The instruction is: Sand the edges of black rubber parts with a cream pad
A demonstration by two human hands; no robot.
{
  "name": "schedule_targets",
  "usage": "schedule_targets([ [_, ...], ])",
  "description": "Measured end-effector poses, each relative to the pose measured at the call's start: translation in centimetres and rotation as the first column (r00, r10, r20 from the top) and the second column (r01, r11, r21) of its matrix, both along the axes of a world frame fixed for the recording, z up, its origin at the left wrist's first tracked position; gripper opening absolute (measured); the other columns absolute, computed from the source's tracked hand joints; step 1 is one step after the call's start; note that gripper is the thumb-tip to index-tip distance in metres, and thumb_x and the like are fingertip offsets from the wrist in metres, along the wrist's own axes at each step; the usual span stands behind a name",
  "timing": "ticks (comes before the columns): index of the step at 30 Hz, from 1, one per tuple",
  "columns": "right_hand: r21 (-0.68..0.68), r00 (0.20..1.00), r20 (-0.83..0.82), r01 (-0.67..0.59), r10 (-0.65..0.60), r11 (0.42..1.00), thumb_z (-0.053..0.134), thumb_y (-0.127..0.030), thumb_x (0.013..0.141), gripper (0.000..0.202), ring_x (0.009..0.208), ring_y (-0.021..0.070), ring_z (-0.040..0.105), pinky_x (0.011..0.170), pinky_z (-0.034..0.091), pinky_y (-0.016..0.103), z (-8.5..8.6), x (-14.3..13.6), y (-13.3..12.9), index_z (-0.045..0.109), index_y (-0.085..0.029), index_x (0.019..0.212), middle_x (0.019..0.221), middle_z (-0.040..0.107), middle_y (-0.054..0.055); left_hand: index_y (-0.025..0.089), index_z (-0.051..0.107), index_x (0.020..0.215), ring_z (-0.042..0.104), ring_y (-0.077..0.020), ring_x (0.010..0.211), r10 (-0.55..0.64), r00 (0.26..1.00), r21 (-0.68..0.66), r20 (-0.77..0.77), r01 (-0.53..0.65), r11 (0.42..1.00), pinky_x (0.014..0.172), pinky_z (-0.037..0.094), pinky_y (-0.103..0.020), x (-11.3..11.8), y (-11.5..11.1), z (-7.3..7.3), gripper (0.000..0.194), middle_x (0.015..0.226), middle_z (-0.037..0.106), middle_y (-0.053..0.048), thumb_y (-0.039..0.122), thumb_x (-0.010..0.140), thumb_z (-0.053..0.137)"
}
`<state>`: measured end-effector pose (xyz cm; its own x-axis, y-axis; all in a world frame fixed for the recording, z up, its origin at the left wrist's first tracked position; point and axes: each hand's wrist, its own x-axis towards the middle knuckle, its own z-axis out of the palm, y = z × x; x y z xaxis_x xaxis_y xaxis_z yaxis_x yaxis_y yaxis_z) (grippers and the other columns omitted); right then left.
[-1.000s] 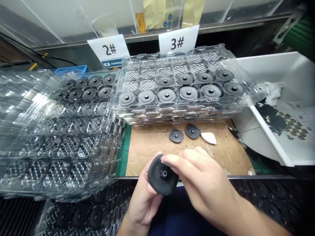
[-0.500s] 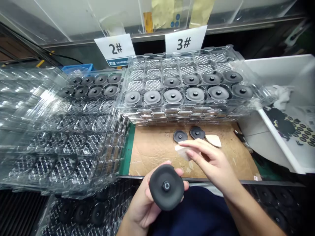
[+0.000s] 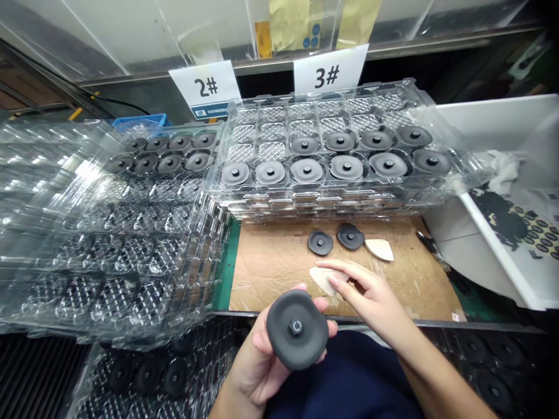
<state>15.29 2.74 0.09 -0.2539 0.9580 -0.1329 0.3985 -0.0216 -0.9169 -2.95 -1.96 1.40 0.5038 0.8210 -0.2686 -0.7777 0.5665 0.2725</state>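
Note:
A rounded black disc (image 3: pixel 279 317) with a small raised hub at its centre faces me, held by its rim in my left hand (image 3: pixel 257 366). To its upper right, my right hand (image 3: pixel 371 297) pinches a thin off-white pad (image 3: pixel 322 279) between thumb and fingers, apart from the disc. Beyond that hand, a smaller-looking black disc (image 3: pixel 320 242) and another black disc (image 3: pixel 350 236) with an uneven edge lie on the brown cardboard (image 3: pixel 266 262). Beside them rests a second off-white pad (image 3: pixel 379 249).
A stack of clear trays (image 3: pixel 271 195), partly filled with black discs, stands behind the cardboard. More clear trays (image 3: pixel 144 279) are piled at left. On the right are a white bin (image 3: pixel 498 250) holding black pieces and a dark tool (image 3: pixel 430 244).
My right hand has moved slightly down, and the pad in it has turned so more of its face shows. The disc in my left hand has barely shifted.

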Motion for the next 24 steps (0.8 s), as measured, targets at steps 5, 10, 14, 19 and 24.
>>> schedule_targets([
  [5, 0.0, 1.0, -0.005, 0.006, -0.006, 1.0, 0.047, -0.032, 0.088, 0.026, 0.103, 0.0204, 0.056, 0.087, 0.045, 0.035, -0.11, 0.25, -0.17, 0.06, -0.024, 0.108, 0.111, 0.062, 0.004, 0.02, 0.059, 0.112, 0.062, -0.0285, 0.099, -0.022, 1.0, -0.027, -0.015, 0.021, 0.999, 0.072, 0.055, -0.027, 0.15, 0.05, 0.27, 0.055, 0.113, 0.065, -0.009, 0.037, 0.062, 0.073],
  [10, -0.007, 1.0, -0.001, -0.001, 0.001, 1.0, 0.047, -0.03, 0.087, 0.025, 0.103, 0.0198, 0.057, 0.084, 0.047, 0.033, -0.33, 0.56, -0.52, 0.06, -0.024, 0.107, 0.111, 0.063, 0.003, 0.021, 0.059, 0.112, 0.062, -0.0286, 0.098, -0.034, 0.999, -0.02, -0.017, 0.033, 0.999, 0.072, 0.056, -0.028, 0.49, 0.08, 0.24, 0.056, 0.113, 0.065, -0.009, 0.038, 0.061, 0.074],
  [14, -0.017, 1.0, -0.001, 0.0, 0.0, 1.0, 0.047, -0.03, 0.087, 0.025, 0.103, 0.0201, 0.057, 0.084, 0.047, 0.034, -0.33, 0.7, -0.51, 0.06, -0.023, 0.107, 0.111, 0.063, 0.004, 0.021, 0.06, 0.111, 0.063, -0.0283, 0.095, -0.032, 0.999, -0.031, -0.023, 0.032, 0.999, 0.069, 0.056, -0.026, 0.78, 0.04, 0.19, 0.058, 0.11, 0.065, -0.01, 0.04, 0.059, 0.074],
  [19, -0.006, 1.0, -0.004, -0.01, 0.01, 1.0, 0.047, -0.029, 0.088, 0.025, 0.103, 0.0203, 0.057, 0.084, 0.048, 0.034, -0.27, 0.73, -0.56, 0.061, -0.023, 0.107, 0.11, 0.063, 0.004, 0.02, 0.06, 0.111, 0.063, -0.0286, 0.094, -0.039, 0.999, -0.039, -0.026, 0.038, 0.999, 0.069, 0.055, -0.028, 0.93, 0.07, 0.24, 0.059, 0.11, 0.065, -0.01, 0.04, 0.058, 0.075],
  [24, -0.009, 1.0, -0.006, -0.018, 0.018, 1.0, 0.047, -0.027, 0.087, 0.025, 0.102, 0.0198, 0.057, 0.083, 0.048, 0.034, -0.41, 0.61, -0.54, 0.061, -0.023, 0.107, 0.11, 0.063, 0.004, 0.02, 0.06, 0.11, 0.064, -0.0286, 0.093, -0.042, 0.998, -0.062, -0.042, 0.039, 0.997, 0.068, 0.055, -0.027, 1.01, 0.1, 0.34, 0.061, 0.109, 0.065, -0.011, 0.042, 0.055, 0.076],
])
